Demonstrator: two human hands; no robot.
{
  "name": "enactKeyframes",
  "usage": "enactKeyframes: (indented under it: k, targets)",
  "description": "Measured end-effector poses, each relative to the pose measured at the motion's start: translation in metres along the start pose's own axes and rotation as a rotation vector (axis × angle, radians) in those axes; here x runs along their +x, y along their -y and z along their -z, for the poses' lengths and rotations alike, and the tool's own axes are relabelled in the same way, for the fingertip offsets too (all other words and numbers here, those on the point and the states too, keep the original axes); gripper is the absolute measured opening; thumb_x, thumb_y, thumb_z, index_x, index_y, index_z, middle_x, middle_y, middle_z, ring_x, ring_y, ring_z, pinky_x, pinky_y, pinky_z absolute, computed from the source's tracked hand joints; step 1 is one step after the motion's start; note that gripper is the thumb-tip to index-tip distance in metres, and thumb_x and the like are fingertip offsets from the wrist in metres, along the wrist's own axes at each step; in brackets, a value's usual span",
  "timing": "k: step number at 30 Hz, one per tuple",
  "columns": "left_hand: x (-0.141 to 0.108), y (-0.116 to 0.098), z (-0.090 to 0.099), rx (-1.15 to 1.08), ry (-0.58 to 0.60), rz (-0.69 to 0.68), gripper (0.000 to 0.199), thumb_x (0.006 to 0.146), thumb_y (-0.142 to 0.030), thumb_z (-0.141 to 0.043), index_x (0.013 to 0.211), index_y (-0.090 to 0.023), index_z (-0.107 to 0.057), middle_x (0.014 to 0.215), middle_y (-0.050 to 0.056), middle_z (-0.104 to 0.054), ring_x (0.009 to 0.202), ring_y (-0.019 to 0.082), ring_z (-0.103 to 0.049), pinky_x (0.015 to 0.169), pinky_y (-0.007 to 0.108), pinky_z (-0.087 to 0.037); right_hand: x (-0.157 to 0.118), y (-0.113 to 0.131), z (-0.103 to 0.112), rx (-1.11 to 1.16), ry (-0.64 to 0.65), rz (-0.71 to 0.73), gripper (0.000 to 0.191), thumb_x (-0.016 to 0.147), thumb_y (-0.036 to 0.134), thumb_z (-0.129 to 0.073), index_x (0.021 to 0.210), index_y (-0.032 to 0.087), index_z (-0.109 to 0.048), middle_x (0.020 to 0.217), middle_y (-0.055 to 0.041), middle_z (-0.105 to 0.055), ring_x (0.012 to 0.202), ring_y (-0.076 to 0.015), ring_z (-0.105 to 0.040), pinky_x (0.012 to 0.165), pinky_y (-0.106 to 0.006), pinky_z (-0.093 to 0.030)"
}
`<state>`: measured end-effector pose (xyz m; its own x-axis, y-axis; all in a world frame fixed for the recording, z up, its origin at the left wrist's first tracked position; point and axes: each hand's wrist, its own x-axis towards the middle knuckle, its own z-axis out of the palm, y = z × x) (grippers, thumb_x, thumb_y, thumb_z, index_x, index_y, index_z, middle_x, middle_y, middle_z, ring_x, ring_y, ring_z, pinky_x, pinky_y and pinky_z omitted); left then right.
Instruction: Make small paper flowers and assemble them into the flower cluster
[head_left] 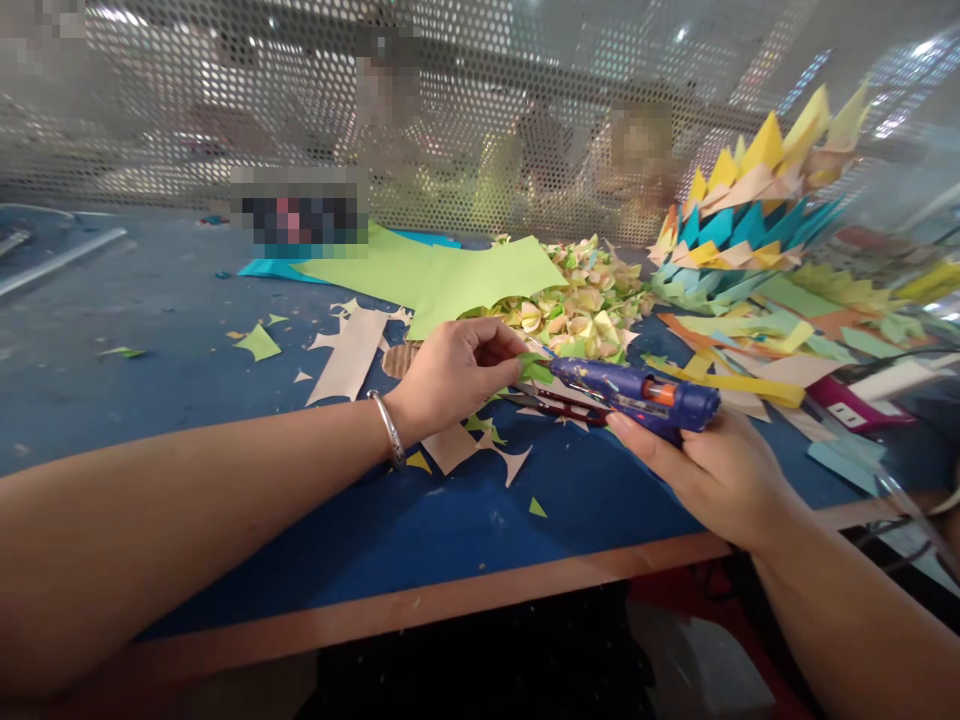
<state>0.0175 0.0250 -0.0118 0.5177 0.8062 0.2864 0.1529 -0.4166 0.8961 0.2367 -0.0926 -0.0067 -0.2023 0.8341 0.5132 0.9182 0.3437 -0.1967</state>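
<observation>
My left hand point(465, 372), with a bracelet at the wrist, pinches a small green paper piece point(537, 368). My right hand point(701, 465) is wrapped round a blue glue gun point(637, 388), whose tip points left and meets the green piece or lies very close to it. Below the gun, on the table, lie dark red-handled scissors point(566, 404), partly covered. Behind my hands sits a pile of small folded pink and green paper pieces point(592, 295), beside a large light green sheet point(465, 275).
Paper scraps point(450, 448) lie around the blue table point(337, 520). A layered, spiky paper construction point(735, 225) stands at the back right, near paper strips point(750, 365) and a purple power strip point(855, 405). Behind the table rises a perforated metal screen point(480, 130).
</observation>
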Motion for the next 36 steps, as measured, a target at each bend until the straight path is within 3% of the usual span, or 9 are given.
enactKeyframes:
  k: [5, 12, 21, 30, 36]
  targets:
    - [0.001, 0.004, 0.0, 0.02, 0.012, -0.006, 0.011, 0.074, -0.023, -0.065, 0.081, -0.015, -0.068, 0.071, 0.002, -0.066, 0.063, 0.011, -0.056, 0.058, 0.026, -0.045, 0.0, 0.001, -0.001, 0.01, 0.0, 0.004, 0.021, 0.094, 0.034, -0.054, 0.094, 0.019, -0.07, 0.084, -0.0064, -0.077, 0.077, -0.0233, -0.075, 0.065, -0.028, -0.058]
    - [0.001, 0.004, 0.0, 0.017, 0.027, -0.003, 0.012, 0.074, -0.025, -0.065, 0.081, -0.015, -0.068, 0.073, 0.003, -0.067, 0.065, 0.012, -0.058, 0.059, 0.026, -0.047, 0.0, 0.002, -0.001, 0.021, 0.018, -0.003, 0.024, 0.094, 0.034, -0.054, 0.103, 0.018, -0.07, 0.096, -0.0078, -0.077, 0.089, -0.0255, -0.075, 0.075, -0.03, -0.06]
    - [0.001, 0.003, 0.0, 0.032, 0.033, 0.002, 0.012, 0.073, -0.026, -0.065, 0.081, -0.016, -0.067, 0.072, 0.003, -0.067, 0.066, 0.012, -0.058, 0.06, 0.026, -0.048, -0.002, 0.001, -0.001, 0.036, 0.027, -0.036, 0.023, 0.093, 0.036, -0.054, 0.099, 0.02, -0.07, 0.092, -0.0068, -0.077, 0.085, -0.0256, -0.075, 0.071, -0.031, -0.059]
    - [0.001, 0.002, 0.0, -0.03, 0.094, 0.029, 0.01, 0.071, -0.025, -0.064, 0.078, -0.017, -0.066, 0.069, 0.001, -0.065, 0.063, 0.011, -0.057, 0.058, 0.025, -0.046, 0.003, -0.002, 0.008, 0.058, 0.014, -0.071, 0.026, 0.093, 0.037, -0.055, 0.073, 0.022, -0.064, 0.064, -0.0013, -0.067, 0.057, -0.0191, -0.065, 0.056, -0.029, -0.05]
    - [0.002, 0.005, 0.0, -0.078, 0.041, 0.067, 0.009, 0.072, -0.024, -0.067, 0.078, -0.018, -0.066, 0.068, 0.001, -0.064, 0.061, 0.012, -0.056, 0.057, 0.027, -0.045, 0.0, -0.029, 0.013, -0.133, -0.046, -0.152, 0.031, 0.091, 0.045, -0.055, 0.072, 0.022, -0.062, 0.069, -0.007, -0.067, 0.063, -0.0262, -0.067, 0.056, -0.035, -0.047]
